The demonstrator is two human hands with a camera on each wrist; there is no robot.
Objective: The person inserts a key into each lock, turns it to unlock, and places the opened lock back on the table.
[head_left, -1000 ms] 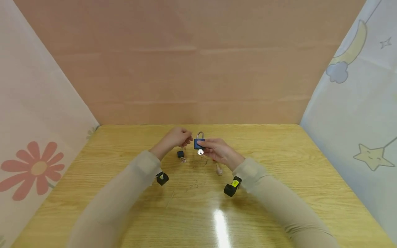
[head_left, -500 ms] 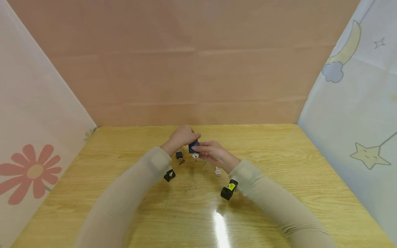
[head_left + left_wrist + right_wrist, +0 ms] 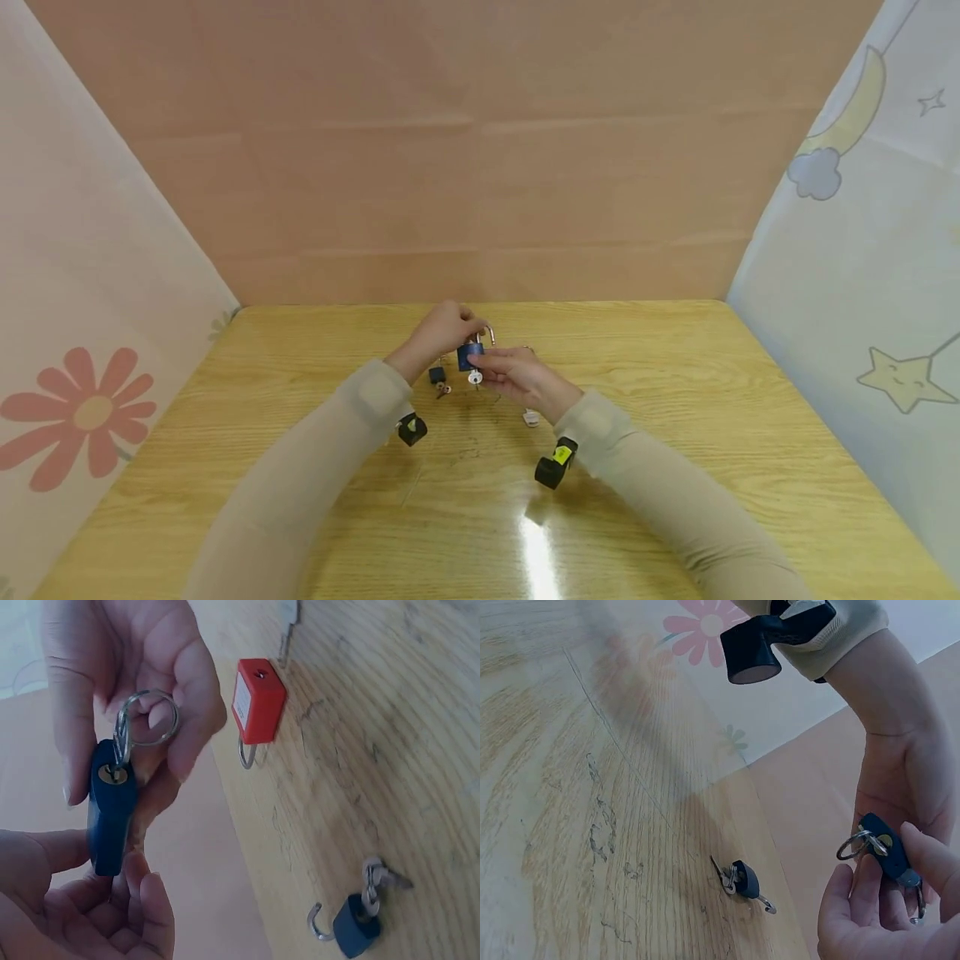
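Over the table, my right hand (image 3: 525,379) grips the body of a blue padlock (image 3: 471,357) between thumb and fingers. A key with a ring (image 3: 150,724) sits in its keyhole, seen in the left wrist view. My left hand (image 3: 442,329) pinches the padlock's metal shackle (image 3: 491,333), which stands open and swung to the right. A smaller dark blue padlock (image 3: 746,880) lies on the table below the left hand, its shackle open and keys attached. A red padlock (image 3: 259,705) lies beyond the right hand, mostly hidden in the head view.
A silver key (image 3: 531,418) shows beside the right wrist, next to the red padlock. The wooden table (image 3: 637,500) has scratch marks and a bright reflection. A peach cloth wall (image 3: 480,208) closes the back; patterned cloth walls stand left and right.
My left hand has moved right onto the shackle. The padlock has shifted slightly left, and its shackle, seated in the body a second ago, is now open and turned aside.
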